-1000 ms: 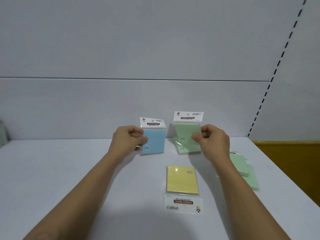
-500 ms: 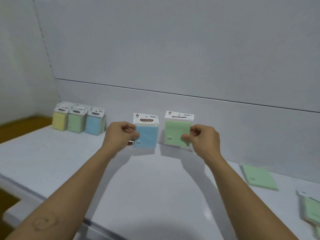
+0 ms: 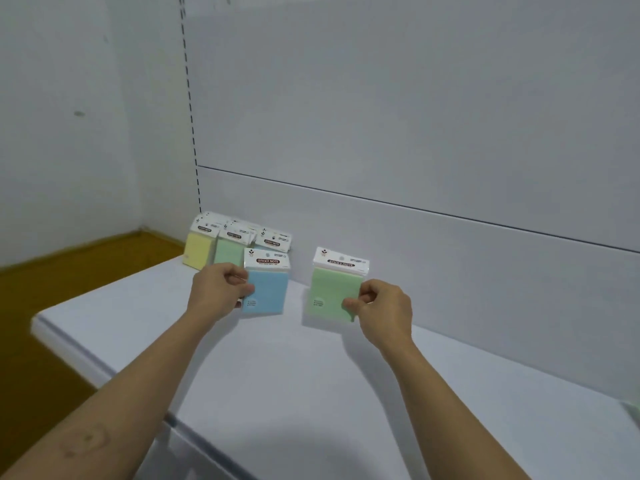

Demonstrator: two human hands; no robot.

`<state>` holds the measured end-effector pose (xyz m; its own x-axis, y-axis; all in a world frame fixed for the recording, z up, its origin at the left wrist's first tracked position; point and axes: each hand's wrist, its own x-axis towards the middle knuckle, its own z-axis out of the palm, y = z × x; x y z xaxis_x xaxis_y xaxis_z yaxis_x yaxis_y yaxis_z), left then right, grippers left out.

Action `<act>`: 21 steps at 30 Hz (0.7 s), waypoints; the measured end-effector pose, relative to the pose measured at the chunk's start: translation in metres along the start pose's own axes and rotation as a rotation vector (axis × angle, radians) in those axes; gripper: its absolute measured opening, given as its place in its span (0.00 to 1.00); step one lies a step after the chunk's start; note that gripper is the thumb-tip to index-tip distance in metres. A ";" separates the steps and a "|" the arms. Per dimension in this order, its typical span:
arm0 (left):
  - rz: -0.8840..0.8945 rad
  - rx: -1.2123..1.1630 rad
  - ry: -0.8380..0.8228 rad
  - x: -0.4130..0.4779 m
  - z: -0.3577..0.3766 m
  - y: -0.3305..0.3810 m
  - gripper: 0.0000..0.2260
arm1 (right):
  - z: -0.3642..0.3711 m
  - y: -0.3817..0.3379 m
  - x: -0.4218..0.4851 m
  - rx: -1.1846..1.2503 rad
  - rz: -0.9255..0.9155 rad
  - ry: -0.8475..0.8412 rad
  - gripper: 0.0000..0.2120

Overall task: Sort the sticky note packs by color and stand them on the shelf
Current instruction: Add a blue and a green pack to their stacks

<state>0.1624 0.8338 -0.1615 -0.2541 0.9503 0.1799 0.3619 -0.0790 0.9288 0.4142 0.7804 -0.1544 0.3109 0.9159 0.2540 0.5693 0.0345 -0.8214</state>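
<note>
My left hand [image 3: 218, 292] grips a blue sticky note pack [image 3: 266, 284] by its left edge and holds it upright above the white shelf [image 3: 311, 386]. A green sticky note pack [image 3: 334, 289] is pinched at its right edge by my right hand [image 3: 384, 311], also upright. Behind my left hand, against the back panel, stand three rows of packs: yellow [image 3: 198, 249], green [image 3: 228, 251] and blue [image 3: 273, 241]. The blue row is mostly hidden by the pack I hold.
The shelf's left end [image 3: 45, 323] drops to a brown floor [image 3: 69, 271]. A slotted upright [image 3: 189, 109] runs up the back corner. A pale green pack edge [image 3: 632, 412] shows at the far right border.
My view has swung left, so the standing rows now sit close behind my left hand. Both hands carried their packs leftward. The flat packs at right have left the view.
</note>
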 end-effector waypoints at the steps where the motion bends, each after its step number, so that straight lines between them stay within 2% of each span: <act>1: 0.006 0.008 -0.006 0.011 -0.003 -0.003 0.09 | 0.010 -0.003 0.002 -0.005 0.012 0.006 0.04; 8: 0.131 0.151 -0.052 0.083 -0.015 -0.026 0.10 | 0.083 -0.019 0.025 -0.032 0.061 0.060 0.04; 11: 0.227 0.202 -0.091 0.103 -0.006 -0.031 0.08 | 0.114 -0.023 0.035 0.054 0.166 0.118 0.04; 14: 0.307 0.311 -0.099 0.119 0.001 -0.036 0.08 | 0.141 -0.020 0.036 0.191 0.280 0.255 0.04; 16: 0.354 0.394 -0.095 0.127 0.003 -0.041 0.09 | 0.150 -0.018 0.032 0.203 0.287 0.305 0.03; 21: 0.457 0.515 -0.069 0.133 0.009 -0.053 0.06 | 0.150 -0.018 0.029 0.146 0.212 0.300 0.03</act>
<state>0.1175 0.9671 -0.1893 0.0768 0.8738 0.4802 0.8036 -0.3394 0.4890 0.2986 0.8665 -0.2086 0.6310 0.7517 0.1916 0.3610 -0.0660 -0.9302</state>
